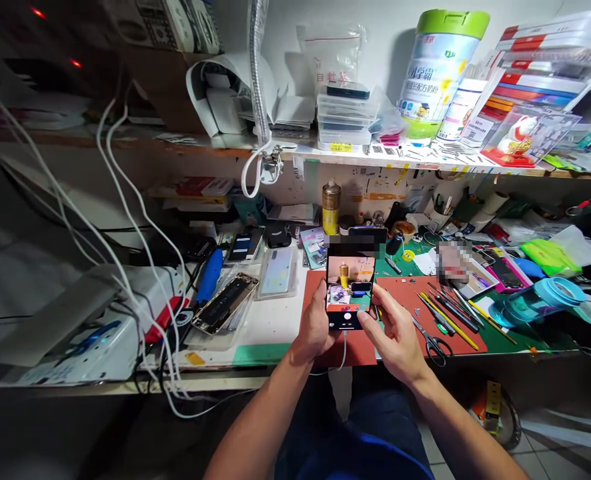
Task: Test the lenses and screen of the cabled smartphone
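Above the front edge of the bench (255, 333), over the red mat (400, 300), both forearms reach in from below and meet at a phone (349, 288) held upright with its lit screen facing the wearer. The left hand (315, 327) wraps the phone's lower left side, fingers curled behind the body and the thumb along the edge, so this hand is closed around the phone. The right hand (398, 337) sits at the lower right corner, its thumb and forefinger pinching the edge of the phone while the remaining fingers fold loosely toward the palm. The phone thus stands between the two hands, its top half rising clear above them, and its screen shows a camera view of the bench behind. A white cable (344, 350) hangs from the phone's bottom edge down past the wrists. Just right of the right hand, scissors (433, 343) lie on the mat near the front edge, with a fan of thin tools (450, 310) beside them. Behind the phone, toward the back of the bench, stands a gold spray can (331, 207). To the left, an opened phone body (224, 303) lies on the white part of the bench, and white cords (125, 233) run down across the left end.
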Tool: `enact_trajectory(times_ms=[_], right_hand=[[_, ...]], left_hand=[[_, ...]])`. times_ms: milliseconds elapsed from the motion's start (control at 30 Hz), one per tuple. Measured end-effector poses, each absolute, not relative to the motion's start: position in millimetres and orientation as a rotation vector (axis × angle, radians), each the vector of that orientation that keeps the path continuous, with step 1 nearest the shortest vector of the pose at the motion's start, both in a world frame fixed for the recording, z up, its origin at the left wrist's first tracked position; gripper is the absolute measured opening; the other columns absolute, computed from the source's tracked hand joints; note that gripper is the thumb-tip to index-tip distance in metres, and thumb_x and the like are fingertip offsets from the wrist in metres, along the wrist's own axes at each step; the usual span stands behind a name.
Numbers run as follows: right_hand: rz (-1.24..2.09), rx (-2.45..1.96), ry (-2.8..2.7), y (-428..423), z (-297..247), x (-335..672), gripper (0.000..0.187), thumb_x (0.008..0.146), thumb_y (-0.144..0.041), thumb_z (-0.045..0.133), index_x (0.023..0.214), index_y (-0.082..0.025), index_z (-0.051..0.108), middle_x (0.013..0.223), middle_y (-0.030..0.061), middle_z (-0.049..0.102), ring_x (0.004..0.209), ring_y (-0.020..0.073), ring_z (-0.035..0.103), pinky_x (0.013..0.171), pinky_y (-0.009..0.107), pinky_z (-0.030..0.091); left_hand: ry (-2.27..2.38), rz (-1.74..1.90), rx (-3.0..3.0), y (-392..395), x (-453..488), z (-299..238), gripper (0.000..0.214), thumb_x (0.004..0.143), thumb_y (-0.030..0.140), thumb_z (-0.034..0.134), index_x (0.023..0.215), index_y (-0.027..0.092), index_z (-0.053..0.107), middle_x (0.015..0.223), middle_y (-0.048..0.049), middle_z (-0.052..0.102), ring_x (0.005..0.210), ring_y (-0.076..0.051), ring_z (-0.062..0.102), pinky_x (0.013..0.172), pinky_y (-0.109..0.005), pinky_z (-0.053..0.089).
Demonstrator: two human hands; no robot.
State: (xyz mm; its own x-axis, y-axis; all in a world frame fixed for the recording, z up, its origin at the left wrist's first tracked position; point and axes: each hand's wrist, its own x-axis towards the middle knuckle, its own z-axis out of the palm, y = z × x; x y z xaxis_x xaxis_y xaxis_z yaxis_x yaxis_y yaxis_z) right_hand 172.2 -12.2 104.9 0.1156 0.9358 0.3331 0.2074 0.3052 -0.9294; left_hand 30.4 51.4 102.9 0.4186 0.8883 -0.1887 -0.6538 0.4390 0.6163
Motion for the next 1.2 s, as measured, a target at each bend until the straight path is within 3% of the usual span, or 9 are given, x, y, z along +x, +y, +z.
enact_trajectory(times_ms=[267,433,633,767,900,1200], right_hand=[[0.764,-1.140,-1.424,-13,100,178,0.057,0.097,-0.037,0.065,0.151,-0.025,0.053,0.137,0.0117,0.067,0.113,0.0268,0.068,0.099,0.044,0.059],[0.822,-1.109,-1.459,-14,100,183,0.066,0.093,-0.036,0.069,0.155,-0.025,0.049,0.145,0.0121,0.063,0.126,0.0301,0.063,0.110,0.050,0.053],[0.814,-1.114,-1.479,-11,101,183,0.068,0.093,-0.038,0.071,0.156,-0.025,0.048,0.147,0.0133,0.063,0.129,0.0314,0.064,0.111,0.051,0.054],[0.833,-1.104,-1.503,-9,100,183,0.067,0.096,-0.035,0.068,0.157,-0.026,0.045,0.150,0.0126,0.060,0.134,0.0314,0.061,0.115,0.051,0.051],[0.833,-1.096,-1.492,-8,97,184,0.065,0.096,-0.034,0.068,0.157,-0.027,0.045,0.152,0.0116,0.059,0.138,0.0314,0.059,0.116,0.051,0.050],[0.819,-1.100,-1.460,-11,99,187,0.069,0.093,-0.043,0.071,0.156,-0.025,0.048,0.146,0.0132,0.063,0.135,0.0331,0.059,0.113,0.053,0.051]], left_hand=[[0.548,1.028,0.499,52,29,104,0.058,0.094,0.062,0.060,0.127,0.015,0.070,0.108,-0.0123,0.080,0.106,-0.034,0.076,0.091,-0.043,0.060],[0.566,1.029,0.477,55,29,102,0.056,0.095,0.061,0.057,0.125,0.016,0.070,0.106,-0.0123,0.080,0.105,-0.034,0.076,0.089,-0.044,0.061],[0.510,1.023,0.489,56,29,104,0.056,0.096,0.060,0.057,0.130,0.017,0.069,0.111,-0.0124,0.080,0.104,-0.034,0.076,0.089,-0.044,0.061],[0.508,1.024,0.512,57,29,104,0.055,0.094,0.061,0.059,0.122,0.016,0.072,0.109,-0.0126,0.080,0.105,-0.034,0.076,0.089,-0.044,0.061],[0.504,1.020,0.551,58,30,101,0.058,0.092,0.065,0.061,0.117,0.015,0.074,0.109,-0.0134,0.080,0.106,-0.035,0.075,0.088,-0.044,0.061],[0.448,0.942,0.650,55,30,108,0.073,0.089,0.074,0.059,0.125,0.012,0.073,0.106,-0.0160,0.080,0.103,-0.036,0.075,0.085,-0.042,0.061]])
